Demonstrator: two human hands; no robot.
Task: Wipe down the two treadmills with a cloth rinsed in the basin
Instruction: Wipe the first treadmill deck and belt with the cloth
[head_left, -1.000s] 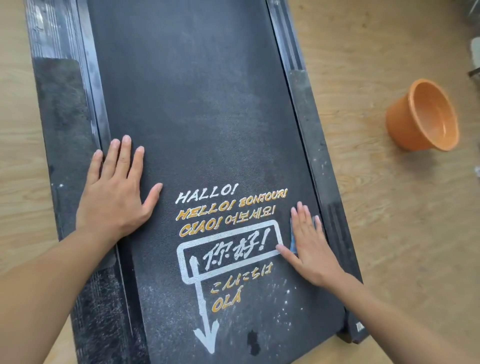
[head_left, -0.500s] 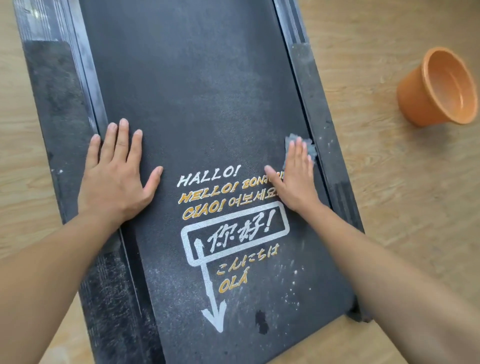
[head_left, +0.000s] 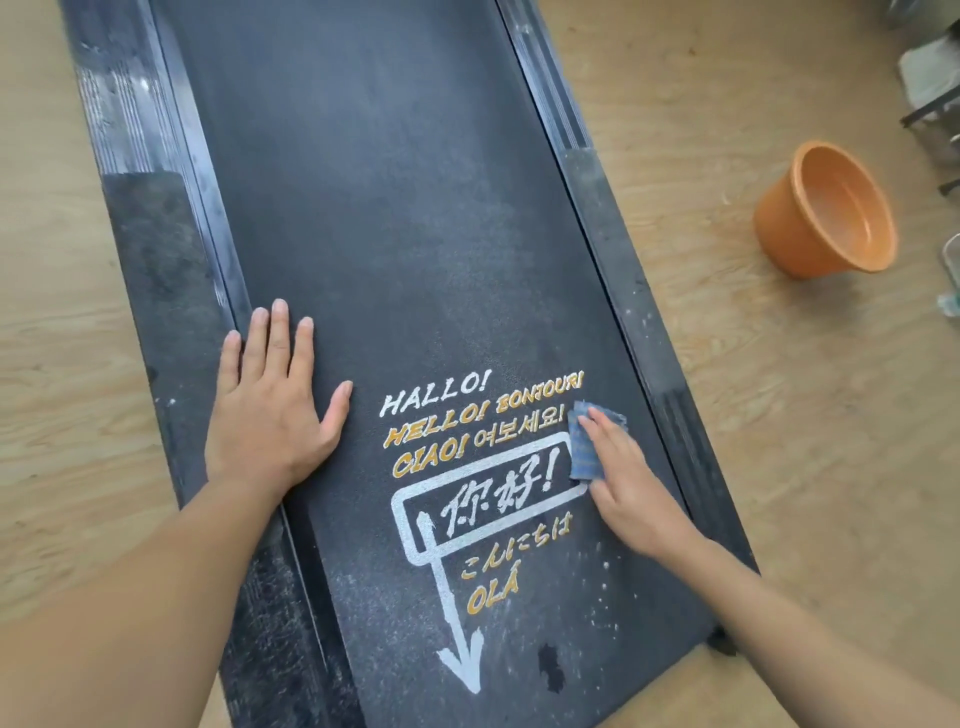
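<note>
One treadmill (head_left: 389, 208): left hand (head_left: 270, 410) spread flat at nine o'clock, right hand (head_left: 628, 488) flat on one cloth (head_left: 582, 447); one basin (head_left: 779, 228) at two o'clock.

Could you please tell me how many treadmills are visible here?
1: the treadmill lies lengthwise through the middle of the frame, on the wooden floor; any second one is out of view.

the treadmill belt (head_left: 389, 234) is black with pale dusty speckles — its printed greetings (head_left: 434, 426) alternate white and orange-yellow, and the arrow (head_left: 461, 662) is white. the side rail (head_left: 124, 119) is black, finely ribbed. the cloth (head_left: 583, 454) is blue, the basin (head_left: 779, 228) plain orange, the floor (head_left: 779, 426) light wood grain.
</note>
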